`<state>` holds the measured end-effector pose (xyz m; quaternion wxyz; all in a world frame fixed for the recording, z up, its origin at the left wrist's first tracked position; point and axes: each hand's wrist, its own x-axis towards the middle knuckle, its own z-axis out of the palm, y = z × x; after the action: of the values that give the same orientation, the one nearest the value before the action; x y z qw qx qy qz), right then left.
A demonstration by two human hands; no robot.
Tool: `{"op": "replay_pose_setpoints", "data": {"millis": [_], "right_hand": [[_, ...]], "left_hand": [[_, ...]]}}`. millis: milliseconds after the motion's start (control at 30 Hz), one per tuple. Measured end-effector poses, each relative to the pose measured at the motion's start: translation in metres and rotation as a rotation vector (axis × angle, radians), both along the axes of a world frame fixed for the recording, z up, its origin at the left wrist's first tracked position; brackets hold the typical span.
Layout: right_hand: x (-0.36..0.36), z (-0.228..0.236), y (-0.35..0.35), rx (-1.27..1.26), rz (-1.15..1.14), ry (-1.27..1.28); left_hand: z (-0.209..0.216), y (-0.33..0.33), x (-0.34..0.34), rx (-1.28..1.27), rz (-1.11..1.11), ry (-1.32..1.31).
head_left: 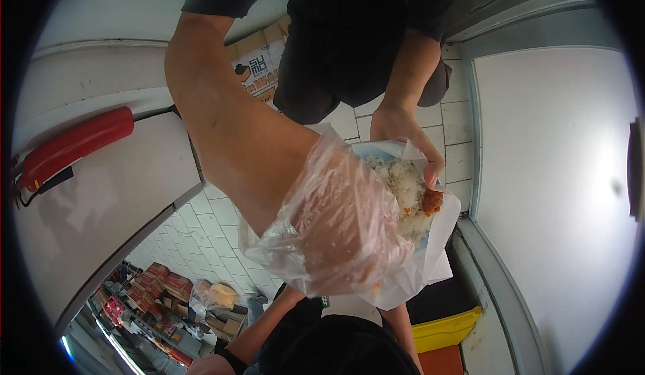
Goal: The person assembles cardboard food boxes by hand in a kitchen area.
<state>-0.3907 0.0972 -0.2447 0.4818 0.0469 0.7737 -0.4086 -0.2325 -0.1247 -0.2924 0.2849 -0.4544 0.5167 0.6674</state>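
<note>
My right hand (342, 227) reaches in from the upper left inside a loose, clear plastic glove. Its fingers look curled together over the near side of an open white paper food wrapper (440, 230); what is inside them is hidden. My bare left hand (403, 133) grips the wrapper's edge, fingertips beside the food. Lying on the paper's light-blue lining are white rice (400, 183) and a piece of orange-brown fried food (432, 202). The gloved hand covers part of the rice.
Another person's dark head (336, 348) and forearms are at the lower edge. A red fire extinguisher (77, 148) is on the left, a white door (551, 147) on the right. A cardboard box (259, 63) stands beside my knees. Stocked shelves (158, 308) and a yellow-edged container (447, 329) lie beyond.
</note>
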Motion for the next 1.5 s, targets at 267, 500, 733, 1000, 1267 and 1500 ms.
{"op": "replay_pose_setpoints", "data": {"millis": [267,500,733,1000,1267,1500], "right_hand": [[0.009,-0.001,0.005,0.008,0.006,-0.007],[0.015,0.002,0.008,0.01,0.004,-0.019],[0.004,0.018,0.008,0.076,0.146,-0.268],[0.027,0.048,0.028,-0.061,-0.131,-0.083],[-0.002,0.128,0.025,0.086,-0.011,0.145],[-0.024,0.183,-0.019,-0.244,-0.195,0.184]], "left_hand": [[0.026,-0.001,-0.042,0.039,-0.012,-0.138],[0.036,0.0,-0.052,0.135,0.106,-0.123],[0.062,0.003,-0.071,0.149,0.023,-0.165],[0.055,-0.014,-0.023,0.067,-0.135,0.105],[0.117,-0.075,-0.057,-0.093,-0.2,0.278],[0.174,-0.075,-0.089,0.219,-0.182,0.347]]}}
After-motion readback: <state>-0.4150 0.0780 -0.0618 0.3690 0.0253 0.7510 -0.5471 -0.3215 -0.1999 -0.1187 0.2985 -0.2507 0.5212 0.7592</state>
